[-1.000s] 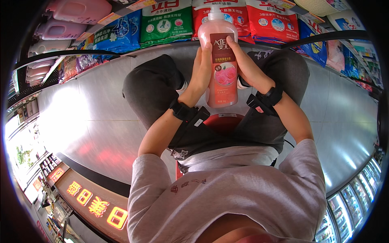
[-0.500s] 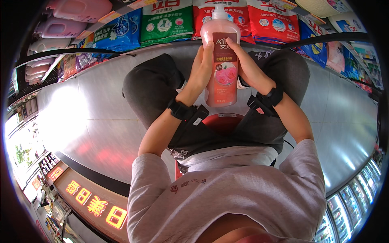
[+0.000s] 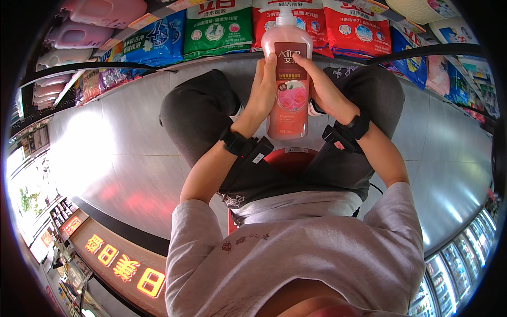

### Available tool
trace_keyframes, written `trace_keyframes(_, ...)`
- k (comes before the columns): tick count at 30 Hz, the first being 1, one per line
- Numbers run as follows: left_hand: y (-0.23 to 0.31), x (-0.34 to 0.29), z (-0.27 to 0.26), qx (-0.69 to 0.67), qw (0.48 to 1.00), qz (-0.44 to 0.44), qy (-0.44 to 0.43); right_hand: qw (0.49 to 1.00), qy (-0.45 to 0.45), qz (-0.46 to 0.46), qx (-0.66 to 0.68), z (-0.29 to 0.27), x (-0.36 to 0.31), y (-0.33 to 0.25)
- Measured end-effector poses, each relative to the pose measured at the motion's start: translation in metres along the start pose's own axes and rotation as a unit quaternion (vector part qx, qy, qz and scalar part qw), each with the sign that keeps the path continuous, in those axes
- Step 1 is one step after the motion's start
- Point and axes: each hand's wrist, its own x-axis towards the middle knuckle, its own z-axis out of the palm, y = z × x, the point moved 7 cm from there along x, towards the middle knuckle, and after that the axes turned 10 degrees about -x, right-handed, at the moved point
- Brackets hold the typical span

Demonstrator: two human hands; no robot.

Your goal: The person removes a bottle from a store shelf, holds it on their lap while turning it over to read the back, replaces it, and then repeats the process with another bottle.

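A pink body wash bottle (image 3: 288, 119) with a white pump top and a rose picture on its dark red label stands upright between my hands. My left hand (image 3: 262, 87) is wrapped round its left side, thumb lying along the edge of the front. From the right, my right hand (image 3: 322, 84) grips it too, with the thumb on the upper part of the label. The other fingers of both hands are hidden behind the bottle. Black bands with small devices circle both wrists.
Detergent bags, one green (image 3: 217, 29) and one red (image 3: 356, 29) among them, line the shelf ahead. Pink bottles (image 3: 84, 34) fill the shelf at left. My bent knees flank the bottle, above a red stool (image 3: 290, 161). A lit sign (image 3: 119, 259) is at lower left, glass-door coolers (image 3: 459, 264) at lower right.
My right thumb has slid slightly down the label, uncovering more of its upper part. Both hands keep their hold, and the bottle has hardly moved.
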Motion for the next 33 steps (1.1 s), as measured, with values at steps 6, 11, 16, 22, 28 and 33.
trace_keyframes(6, -0.0043, 0.0035, -0.0037, 0.043, 0.999, -0.009, -0.005, 1.000, -0.011, -0.006, -0.008, 0.0004, -0.0002, -0.0001)
trace_keyframes(11, -0.0057, 0.0038, -0.0041, 0.029, 0.999, -0.022, -0.002, 1.000, -0.013, -0.008, -0.021, 0.0013, 0.0000, 0.0006)
trace_keyframes(16, -0.0068, 0.0030, -0.0025, 0.010, 1.000, -0.028, -0.004, 0.999, -0.013, -0.006, -0.034, 0.0018, -0.0015, -0.0011)
trace_keyframes(22, -0.0074, 0.0033, -0.0034, 0.005, 1.000, -0.025, 0.001, 0.999, -0.011, -0.012, -0.050, 0.0007, 0.0022, 0.0013)
trace_keyframes(28, -0.0076, 0.0029, -0.0021, -0.011, 1.000, -0.024, 0.000, 0.993, 0.002, -0.038, -0.113, -0.0012, 0.0044, 0.0012)
trace_keyframes(33, -0.0072, 0.0026, -0.0013, -0.010, 0.999, -0.029, -0.009, 0.990, 0.013, -0.061, -0.128, -0.0038, 0.0064, 0.0012)
